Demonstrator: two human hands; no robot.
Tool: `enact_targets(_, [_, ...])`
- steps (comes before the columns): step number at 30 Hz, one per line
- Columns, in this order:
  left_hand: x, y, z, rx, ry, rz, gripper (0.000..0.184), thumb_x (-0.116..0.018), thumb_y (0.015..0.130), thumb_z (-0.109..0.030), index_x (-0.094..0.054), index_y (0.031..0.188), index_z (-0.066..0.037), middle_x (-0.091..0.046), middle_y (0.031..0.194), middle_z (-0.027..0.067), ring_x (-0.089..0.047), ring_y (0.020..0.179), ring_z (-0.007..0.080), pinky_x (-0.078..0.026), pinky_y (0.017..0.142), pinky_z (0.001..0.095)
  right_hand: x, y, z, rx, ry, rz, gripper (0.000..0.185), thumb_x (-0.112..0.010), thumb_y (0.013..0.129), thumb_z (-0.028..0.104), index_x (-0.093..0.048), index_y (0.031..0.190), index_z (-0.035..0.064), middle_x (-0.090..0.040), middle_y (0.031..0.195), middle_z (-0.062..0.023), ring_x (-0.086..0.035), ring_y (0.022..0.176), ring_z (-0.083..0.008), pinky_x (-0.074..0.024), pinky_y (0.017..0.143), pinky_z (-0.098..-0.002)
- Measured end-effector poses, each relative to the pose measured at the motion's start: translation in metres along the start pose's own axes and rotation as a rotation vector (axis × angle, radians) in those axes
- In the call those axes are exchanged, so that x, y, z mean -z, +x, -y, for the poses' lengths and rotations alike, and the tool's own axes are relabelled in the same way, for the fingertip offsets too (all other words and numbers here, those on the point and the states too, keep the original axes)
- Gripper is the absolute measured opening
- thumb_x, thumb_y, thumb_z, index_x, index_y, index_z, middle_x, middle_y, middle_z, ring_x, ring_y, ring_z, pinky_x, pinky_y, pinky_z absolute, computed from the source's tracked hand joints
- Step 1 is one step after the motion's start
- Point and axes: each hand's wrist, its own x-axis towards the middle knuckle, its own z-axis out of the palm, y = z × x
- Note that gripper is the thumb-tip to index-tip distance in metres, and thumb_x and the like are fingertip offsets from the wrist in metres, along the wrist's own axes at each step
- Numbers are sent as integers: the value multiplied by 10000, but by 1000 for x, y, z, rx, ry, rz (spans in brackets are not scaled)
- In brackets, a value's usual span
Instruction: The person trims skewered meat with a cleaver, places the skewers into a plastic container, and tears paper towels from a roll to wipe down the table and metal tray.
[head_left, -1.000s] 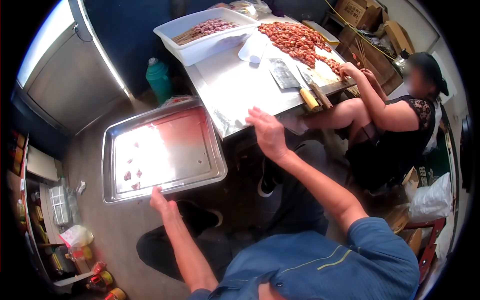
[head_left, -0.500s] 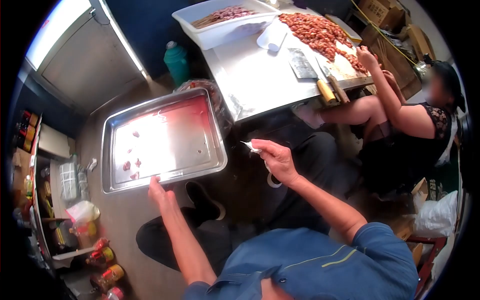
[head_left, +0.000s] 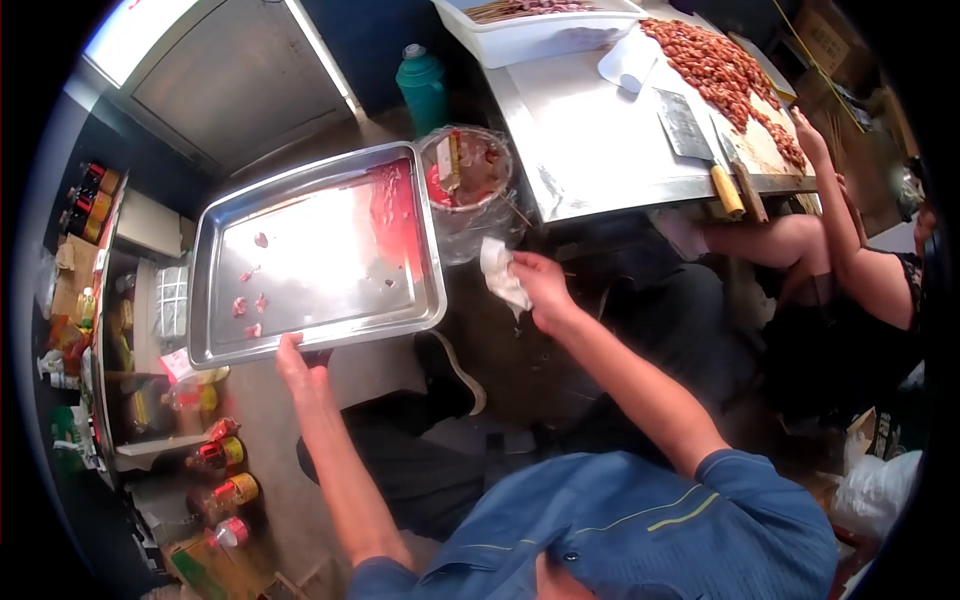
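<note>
My left hand point(head_left: 303, 366) grips the near rim of a shallow metal tray point(head_left: 350, 305), thumb on top and fingers beneath. Small bits of meat point(head_left: 240, 307) lie in the tray's left half, and a red liquid smear point(head_left: 393, 215) covers its far right corner. To the right of the tray, my right hand point(head_left: 543, 290) pinches a crumpled white tissue point(head_left: 502, 275). The tissue hangs in the air, apart from the tray.
A lined waste bin point(head_left: 475, 195) stands behind the tray, beside a green flask point(head_left: 420, 88). The metal table point(head_left: 570, 130) bears a cleaver point(head_left: 690, 130), chopped meat point(head_left: 705, 70) and a white tub point(head_left: 540, 40). A co-worker's arm point(head_left: 845, 215) is at right; bottles point(head_left: 215, 455) stand left.
My right hand has turned and risen, so more of the tissue shows. The view has swung, and more of the waste bin is visible. My left hand keeps hold of the tray.
</note>
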Motion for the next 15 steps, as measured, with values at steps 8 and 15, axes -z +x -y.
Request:
enact_targets(8, [15, -1, -33, 26, -65, 14, 314, -560, 672, -54, -545, 984, -16, -618, 966, 138, -645, 878, 345, -560, 797, 524, -54, 138, 19, 157, 214, -159, 237, -568, 899, 127, -607, 1085, -14, -660, 998, -123, -646, 896, -245, -519, 800, -356])
enact_targets(15, [9, -5, -30, 69, -108, 31, 371, -549, 693, -32, -519, 1062, -6, -591, 1006, 144, -624, 922, 344, -546, 832, 503, -42, 157, -18, 166, -58, -175, 499, -566, 928, 310, -471, 1289, -21, -612, 1187, -168, -614, 1050, -318, -487, 920, -427])
